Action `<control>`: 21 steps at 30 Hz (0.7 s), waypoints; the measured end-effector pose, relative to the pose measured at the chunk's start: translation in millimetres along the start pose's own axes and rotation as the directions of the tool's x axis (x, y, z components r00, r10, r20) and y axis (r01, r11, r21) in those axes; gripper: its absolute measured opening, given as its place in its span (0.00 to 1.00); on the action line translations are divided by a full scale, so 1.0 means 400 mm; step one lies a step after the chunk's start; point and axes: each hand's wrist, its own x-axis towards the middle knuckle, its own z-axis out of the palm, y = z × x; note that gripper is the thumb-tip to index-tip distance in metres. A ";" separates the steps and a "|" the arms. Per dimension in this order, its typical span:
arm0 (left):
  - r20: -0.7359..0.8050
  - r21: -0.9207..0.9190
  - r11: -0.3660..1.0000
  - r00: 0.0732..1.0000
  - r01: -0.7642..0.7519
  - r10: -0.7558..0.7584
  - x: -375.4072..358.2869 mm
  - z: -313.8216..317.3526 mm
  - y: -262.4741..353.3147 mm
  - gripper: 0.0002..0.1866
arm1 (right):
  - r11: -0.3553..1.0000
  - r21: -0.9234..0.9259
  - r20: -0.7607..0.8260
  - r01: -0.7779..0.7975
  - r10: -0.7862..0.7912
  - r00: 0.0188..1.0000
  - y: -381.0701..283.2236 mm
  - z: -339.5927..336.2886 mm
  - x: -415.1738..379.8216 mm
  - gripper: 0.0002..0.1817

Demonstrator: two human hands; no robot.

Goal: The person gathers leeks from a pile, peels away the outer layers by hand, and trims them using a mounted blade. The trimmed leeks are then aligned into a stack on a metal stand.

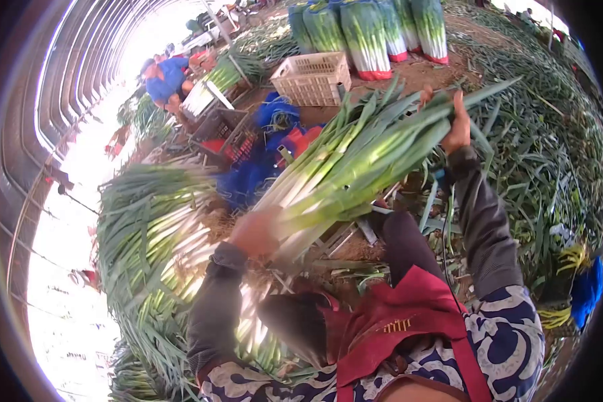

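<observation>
A bundle of leeks lies slantwise in front of me, its white stems toward the lower left and its green leaves toward the upper right. My right hand is closed round the leafy end, with some fingers hidden behind the leaves. Low on the pale stems, my left hand is closed on a leek at the near side of the bundle; motion blurs its fingers. Close to that hand, a large heap of leeks spreads on the left, roots facing me.
Beyond the bundle are a beige crate, a dark crate and blue netting. Tall bagged leeks stand at the back. Leaf scraps cover the right side. A co-worker in blue is at the far left.
</observation>
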 end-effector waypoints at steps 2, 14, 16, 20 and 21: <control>-0.046 0.011 0.995 0.994 0.101 -0.101 0.046 -0.034 -0.046 0.36 | 0.998 -0.044 0.100 -0.041 0.045 0.994 0.015 0.085 0.116 0.23; -0.209 -0.195 0.950 0.937 0.242 -0.281 0.363 0.295 -0.535 0.39 | 0.832 -0.454 0.087 -0.319 0.398 0.913 0.410 -0.048 0.652 0.38; -0.166 -0.155 0.945 0.935 0.288 -0.313 0.405 0.409 -0.564 0.40 | 0.683 -0.612 -0.443 -0.399 0.123 0.888 0.484 -0.166 0.614 0.28; 0.079 -0.242 0.882 0.914 0.404 -0.398 0.426 0.381 -0.528 0.39 | 0.261 -0.945 0.157 0.198 -0.172 0.973 0.601 -0.199 0.484 0.17; 0.036 -0.240 0.894 0.924 0.377 -0.380 0.427 0.384 -0.532 0.40 | 0.090 -0.897 0.429 0.433 -0.069 0.901 0.644 -0.156 0.463 0.17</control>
